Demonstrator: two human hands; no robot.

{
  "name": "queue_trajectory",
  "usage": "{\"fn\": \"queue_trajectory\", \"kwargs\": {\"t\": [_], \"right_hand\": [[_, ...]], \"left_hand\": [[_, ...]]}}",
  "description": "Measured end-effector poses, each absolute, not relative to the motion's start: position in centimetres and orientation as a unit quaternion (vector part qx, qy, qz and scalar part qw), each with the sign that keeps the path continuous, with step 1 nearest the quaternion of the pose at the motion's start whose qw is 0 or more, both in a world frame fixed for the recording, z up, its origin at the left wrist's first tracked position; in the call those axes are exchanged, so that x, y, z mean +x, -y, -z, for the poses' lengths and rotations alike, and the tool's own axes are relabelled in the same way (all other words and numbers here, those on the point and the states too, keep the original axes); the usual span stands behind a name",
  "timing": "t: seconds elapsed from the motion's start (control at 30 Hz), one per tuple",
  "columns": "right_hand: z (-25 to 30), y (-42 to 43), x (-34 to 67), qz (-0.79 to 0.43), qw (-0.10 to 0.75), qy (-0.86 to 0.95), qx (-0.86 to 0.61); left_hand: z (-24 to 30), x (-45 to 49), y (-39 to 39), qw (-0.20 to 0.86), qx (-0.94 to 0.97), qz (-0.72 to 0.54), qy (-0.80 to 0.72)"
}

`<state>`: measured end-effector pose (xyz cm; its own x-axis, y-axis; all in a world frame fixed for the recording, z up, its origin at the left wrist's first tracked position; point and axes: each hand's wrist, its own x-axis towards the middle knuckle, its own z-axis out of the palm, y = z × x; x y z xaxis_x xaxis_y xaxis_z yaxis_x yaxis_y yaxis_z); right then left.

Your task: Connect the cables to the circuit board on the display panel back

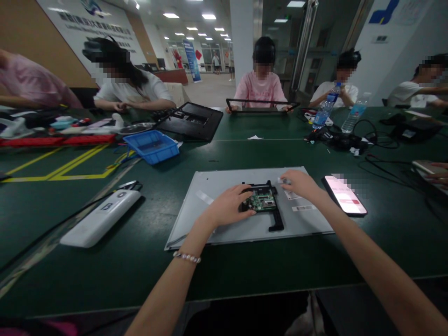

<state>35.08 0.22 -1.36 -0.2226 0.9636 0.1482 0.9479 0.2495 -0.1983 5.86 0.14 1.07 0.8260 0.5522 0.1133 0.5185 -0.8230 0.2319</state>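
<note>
A green circuit board [262,199] in a black plastic frame lies on a flat grey-white panel [189,196]. My left hand [229,203] grips the board's left side, its fingers at the far edge and its thumb at the near edge. Beyond the board's far right corner, my right hand [299,184] is closed, with fingertips pinched low over the panel. What they hold, if anything, is too small to make out. White labels [304,208] and a strip of clear tape [204,197] are stuck to the panel.
A lit phone [345,195] lies right of the panel, a white power bank [103,218] with a cable to its left. Farther back are a blue tray [152,147], a black laptop shell [192,122] and water bottles [327,106]. Several people sit around the green table [245,275].
</note>
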Motion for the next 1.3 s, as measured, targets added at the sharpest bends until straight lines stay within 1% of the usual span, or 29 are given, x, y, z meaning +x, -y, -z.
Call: {"fn": "queue_trajectory", "kwargs": {"t": [0.2,0.27,0.4,0.5,0.6,0.7,0.8,1.0,1.13,1.3], "right_hand": [[1.8,-0.4,33.9,0.038,0.089,0.768,-0.633],[1.8,-0.3,33.9,0.043,0.099,0.768,-0.632],[1.4,-0.3,33.3,0.048,0.147,0.762,-0.629],[0.8,-0.3,31.7,0.051,0.158,0.784,-0.599],[0.3,-0.4,29.8,0.066,0.137,0.814,-0.561],[0.3,-0.5,28.4,0.072,0.09,0.827,-0.55],[0.8,-0.6,27.8,0.049,0.072,0.82,-0.565],[1.0,-0.4,28.7,-0.016,0.14,0.811,-0.568],[0.6,0.4,31.8,-0.044,0.188,0.791,-0.581],[1.3,2.6,37.2,-0.095,0.184,0.743,-0.636]], "left_hand": [[-0.4,5.7,-0.1,0.058,0.936,-0.108,-0.329],[-0.1,5.6,-0.2,0.056,0.933,-0.105,-0.34],[0.4,5.4,-0.4,0.073,0.932,-0.094,-0.343],[0.5,5.5,-0.5,0.077,0.932,-0.095,-0.342],[0.5,5.5,-0.5,0.074,0.933,-0.092,-0.34],[0.5,5.5,-0.4,0.072,0.933,-0.091,-0.34],[0.6,5.5,-0.4,0.074,0.932,-0.094,-0.342],[0.8,5.4,-0.5,0.076,0.932,-0.094,-0.34],[0.7,5.4,-0.4,0.072,0.933,-0.084,-0.343],[0.5,5.5,-0.3,0.067,0.933,-0.081,-0.343]]}}
